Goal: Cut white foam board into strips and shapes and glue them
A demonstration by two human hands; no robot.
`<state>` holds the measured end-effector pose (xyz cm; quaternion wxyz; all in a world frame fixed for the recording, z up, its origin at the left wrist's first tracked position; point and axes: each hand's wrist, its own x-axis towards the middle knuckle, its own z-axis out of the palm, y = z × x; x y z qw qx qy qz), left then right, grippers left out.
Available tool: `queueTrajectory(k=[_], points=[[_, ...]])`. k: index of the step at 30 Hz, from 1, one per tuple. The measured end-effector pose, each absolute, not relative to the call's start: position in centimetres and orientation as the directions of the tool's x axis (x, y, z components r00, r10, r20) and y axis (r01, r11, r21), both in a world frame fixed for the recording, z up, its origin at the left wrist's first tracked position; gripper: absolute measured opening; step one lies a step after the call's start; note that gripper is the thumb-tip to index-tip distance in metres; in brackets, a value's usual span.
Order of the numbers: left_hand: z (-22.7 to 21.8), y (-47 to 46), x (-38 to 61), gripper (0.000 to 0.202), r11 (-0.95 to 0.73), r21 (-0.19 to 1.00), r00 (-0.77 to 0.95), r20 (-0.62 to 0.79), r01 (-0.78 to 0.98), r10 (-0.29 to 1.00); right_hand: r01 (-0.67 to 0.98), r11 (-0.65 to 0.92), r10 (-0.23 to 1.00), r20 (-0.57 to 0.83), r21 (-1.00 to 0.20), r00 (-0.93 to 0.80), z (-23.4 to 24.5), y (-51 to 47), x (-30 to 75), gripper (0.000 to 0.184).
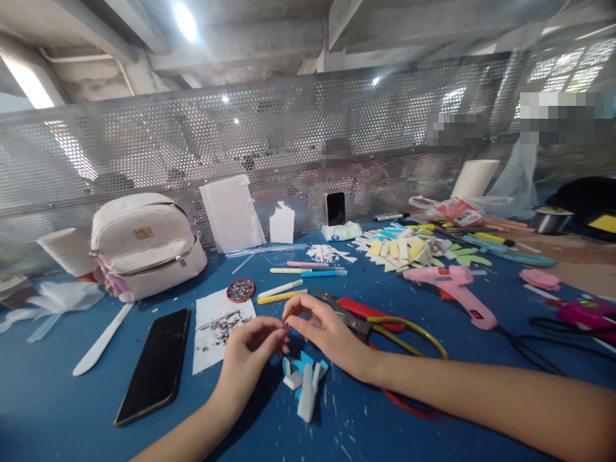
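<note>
My left hand (251, 350) and my right hand (332, 340) meet above the blue table, fingertips pinched close together. Whatever is between them is too small and covered to make out. Just below them lie blue and white folded strips (307, 391). Left of my left hand, a white sheet (205, 356) carries dark and orange specks and a thin tool. A red-rimmed round dish (240, 290) full of tiny bits sits at its far corner. Beyond my hands lie a yellow marker (282, 297) and a whitish one (280, 288). Scissors with yellow handles (409, 321) rest beside my right hand.
At left are a black phone (154, 366), a white plastic knife (103, 340) and a cream backpack (144, 247). Right of my hands lies a pink glue gun (452, 285) with a trailing cord. Cut pastel strips (404, 249) pile behind; a perforated metal panel (279, 141) stands at the back.
</note>
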<state>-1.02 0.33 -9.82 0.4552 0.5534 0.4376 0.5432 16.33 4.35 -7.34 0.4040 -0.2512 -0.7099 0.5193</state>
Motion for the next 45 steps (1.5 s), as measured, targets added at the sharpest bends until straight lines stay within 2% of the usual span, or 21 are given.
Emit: queueTrajectory(k=[9,20,28,45], points=[[-9.88,0.52,-1.60,0.030,-0.236,0.972,0.013,0.236,0.014,0.972,-0.073,0.270,0.796,0.265,-0.960,-0.545,-7.70,4.70,16.22,0.017],[-9.81,0.28,-1.47,0.028,-0.212,0.975,-0.005,0.213,0.068,0.977,-0.027,0.278,0.809,0.249,-0.960,-0.532,-7.51,4.64,16.11,0.018],[-9.64,0.06,-1.27,0.028,-0.203,0.978,-0.010,0.204,0.056,0.979,-0.001,0.309,0.797,0.260,-0.951,-0.545,-7.39,4.63,16.23,0.012],[-10.01,0.58,-1.57,0.014,-0.377,0.922,0.037,0.375,0.084,0.926,0.025,0.319,0.774,0.245,-0.947,-0.583,-7.55,4.51,15.99,0.011]])
